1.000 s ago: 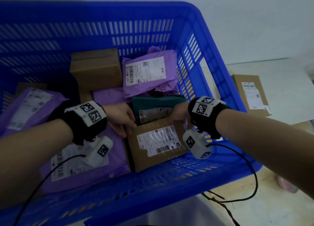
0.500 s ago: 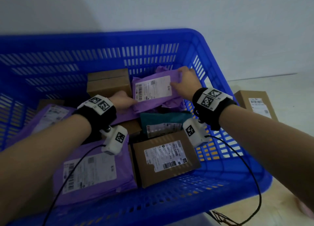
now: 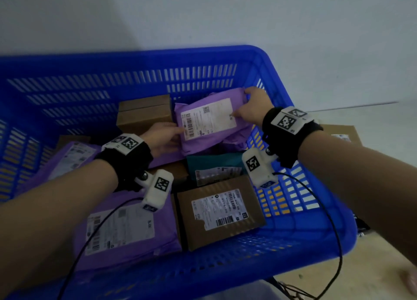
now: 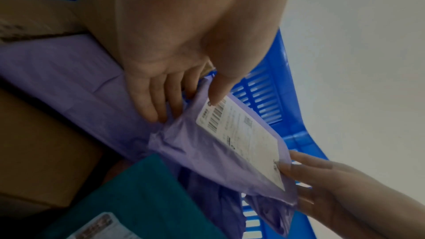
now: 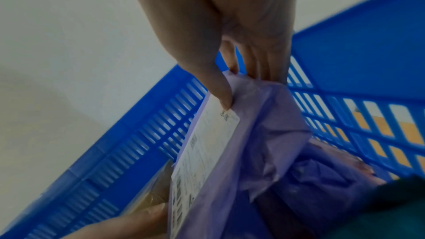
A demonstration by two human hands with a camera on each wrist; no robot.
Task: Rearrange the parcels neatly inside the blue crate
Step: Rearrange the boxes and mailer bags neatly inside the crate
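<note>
The blue crate [image 3: 279, 78] holds several parcels. Both hands hold a purple mailer bag [image 3: 209, 128] with a white label, raised at the crate's back right. My left hand [image 3: 167, 135] pinches its left edge, thumb on the label [image 4: 239, 134] and fingers beneath. My right hand [image 3: 250, 110] pinches its right end, thumb on top [image 5: 220, 94]. Under it lie a teal parcel [image 3: 214, 164] and more purple bags. A brown box [image 3: 144, 112] stands to the left. A flat brown parcel [image 3: 218, 211] and a large purple mailer [image 3: 126, 229] lie at the front.
Another purple mailer [image 3: 70, 157] leans at the crate's left side. Outside the crate, a brown labelled parcel [image 3: 343, 135] lies on the pale surface to the right. Wrist-camera cables [image 3: 334, 232] hang across the crate's front rim. A pale wall stands behind.
Both hands left the flat brown parcel at the front, reached to the back right and took hold of the labelled purple mailer, which now sits higher and tilted.
</note>
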